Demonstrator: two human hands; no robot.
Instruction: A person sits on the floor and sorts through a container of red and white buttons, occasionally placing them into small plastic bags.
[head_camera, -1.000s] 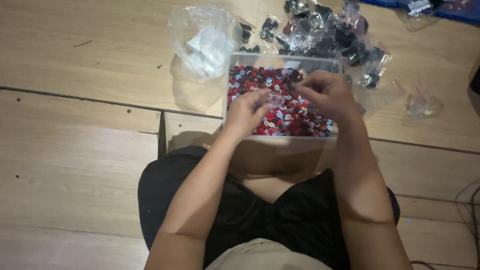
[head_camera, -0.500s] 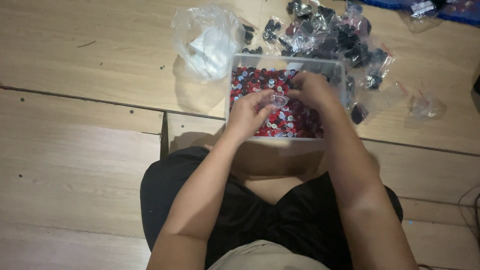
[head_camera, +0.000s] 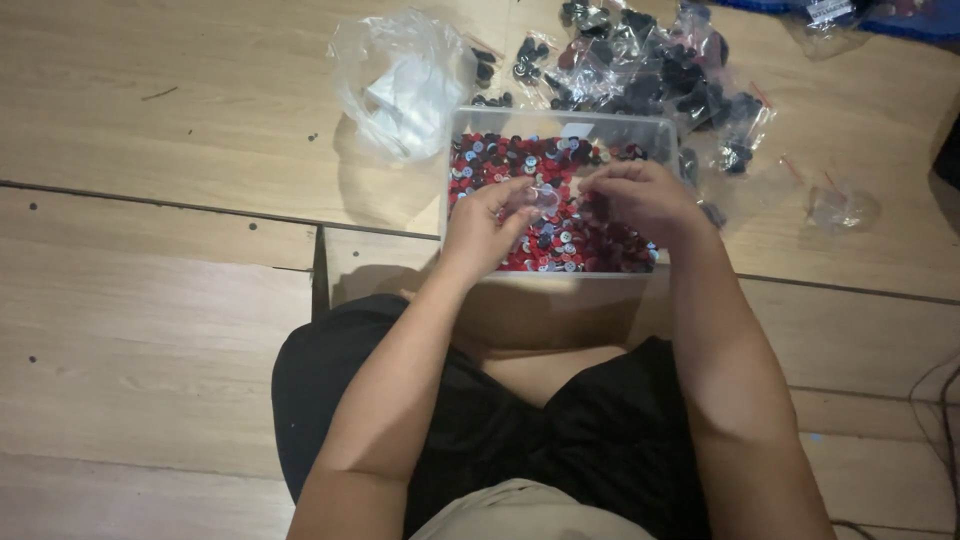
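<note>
Over the clear plastic tub (head_camera: 662, 128) still heaped with red, blue and dark buttons (head_camera: 560, 240), left hand (head_camera: 487, 222) and right hand (head_camera: 640, 197) pinch one small clear bag (head_camera: 545, 197), filled bags (head_camera: 650, 70) lying beyond.

Both hands (head_camera: 560, 205) pinching small clear bag (head_camera: 545, 197) over button-filled box (head_camera: 560, 125).

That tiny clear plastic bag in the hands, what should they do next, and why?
Probably pull its mouth open. The left hand and right hand pinch the tiny clear plastic bag over the clear plastic box of red and dark buttons, and it looks empty.
</note>
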